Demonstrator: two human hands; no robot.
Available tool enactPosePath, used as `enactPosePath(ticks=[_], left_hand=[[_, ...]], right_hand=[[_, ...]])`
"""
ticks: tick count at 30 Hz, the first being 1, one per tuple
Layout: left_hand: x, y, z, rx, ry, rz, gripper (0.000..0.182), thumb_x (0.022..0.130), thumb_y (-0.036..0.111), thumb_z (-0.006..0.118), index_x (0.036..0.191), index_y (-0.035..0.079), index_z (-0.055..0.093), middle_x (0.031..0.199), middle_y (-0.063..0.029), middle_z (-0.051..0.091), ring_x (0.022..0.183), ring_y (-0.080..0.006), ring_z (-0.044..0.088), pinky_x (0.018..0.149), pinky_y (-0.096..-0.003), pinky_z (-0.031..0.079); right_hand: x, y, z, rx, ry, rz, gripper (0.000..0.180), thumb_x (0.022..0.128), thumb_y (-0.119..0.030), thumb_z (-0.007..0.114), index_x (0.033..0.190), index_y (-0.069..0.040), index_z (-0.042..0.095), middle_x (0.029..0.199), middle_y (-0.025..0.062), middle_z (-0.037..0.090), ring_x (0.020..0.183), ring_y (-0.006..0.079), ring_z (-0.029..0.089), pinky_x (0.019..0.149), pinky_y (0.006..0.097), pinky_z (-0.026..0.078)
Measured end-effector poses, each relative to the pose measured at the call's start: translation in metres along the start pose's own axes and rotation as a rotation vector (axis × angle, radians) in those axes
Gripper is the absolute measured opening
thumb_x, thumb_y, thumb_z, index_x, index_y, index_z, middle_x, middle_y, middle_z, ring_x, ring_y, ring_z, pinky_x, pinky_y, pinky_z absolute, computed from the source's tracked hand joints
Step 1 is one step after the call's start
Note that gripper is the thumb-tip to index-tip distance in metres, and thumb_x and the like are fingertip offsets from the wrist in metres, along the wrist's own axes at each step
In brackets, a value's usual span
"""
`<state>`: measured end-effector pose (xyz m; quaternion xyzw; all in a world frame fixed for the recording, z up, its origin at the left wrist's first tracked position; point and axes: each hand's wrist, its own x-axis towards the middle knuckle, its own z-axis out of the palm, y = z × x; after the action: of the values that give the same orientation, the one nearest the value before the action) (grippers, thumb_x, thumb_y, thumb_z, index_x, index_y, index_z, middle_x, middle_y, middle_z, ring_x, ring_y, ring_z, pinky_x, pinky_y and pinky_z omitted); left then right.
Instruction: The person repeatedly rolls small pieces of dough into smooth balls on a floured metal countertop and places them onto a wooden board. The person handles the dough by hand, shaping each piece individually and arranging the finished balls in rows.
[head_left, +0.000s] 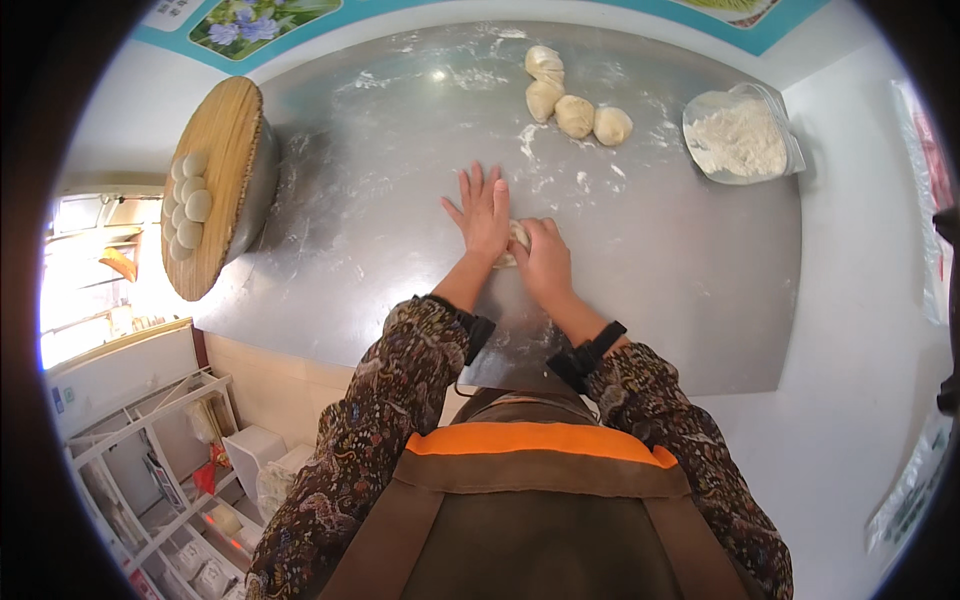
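Note:
A piece of dough (519, 235) lies on the metal worktop (660, 247) in front of me, largely covered by my hands. The heel of my left hand (484, 221) presses on its left side, with the fingers spread and pointing away from me. On the other side, my right hand (544, 259) curls its fingers around the dough. Beyond my hands sit several dough balls, the nearest a round one (574, 116) touching its neighbours. White flour is scattered about the metal.
At the left, a round wooden board (225, 172) rests on a metal basin (259, 187) and carries several flattened dough rounds (198, 205). A clear plastic container (791, 142) of flour (739, 139) stands at the back right. White walls border the worktop behind and to the right.

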<state>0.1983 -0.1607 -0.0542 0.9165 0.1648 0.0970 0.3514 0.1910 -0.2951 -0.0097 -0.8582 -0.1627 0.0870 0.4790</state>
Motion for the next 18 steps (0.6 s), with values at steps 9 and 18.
enactPosePath(ticks=[9,18], left_hand=[[-0.018,0.005,-0.011,0.038,0.027,0.063,0.055,0.104,0.042,0.037,0.149,0.012,0.046,0.16,-0.0174,0.031,0.152,-0.0353,0.019,0.119,-0.0617,-0.003],[-0.009,-0.009,-0.014,-0.021,0.014,-0.019,0.06,0.106,0.047,0.025,0.149,0.01,0.045,0.159,-0.0168,0.033,0.152,-0.0338,0.019,0.119,-0.0593,-0.008]], right_hand=[[-0.011,0.011,0.018,0.062,0.131,-0.019,0.037,0.082,-0.005,0.068,0.119,-0.003,0.061,0.115,0.0198,0.056,0.099,0.0419,0.059,0.085,0.0444,0.05],[-0.001,0.005,0.027,0.087,0.043,0.174,0.045,0.079,-0.003,0.072,0.122,-0.001,0.061,0.119,0.0177,0.055,0.096,0.0357,0.062,0.082,0.0411,0.052]])
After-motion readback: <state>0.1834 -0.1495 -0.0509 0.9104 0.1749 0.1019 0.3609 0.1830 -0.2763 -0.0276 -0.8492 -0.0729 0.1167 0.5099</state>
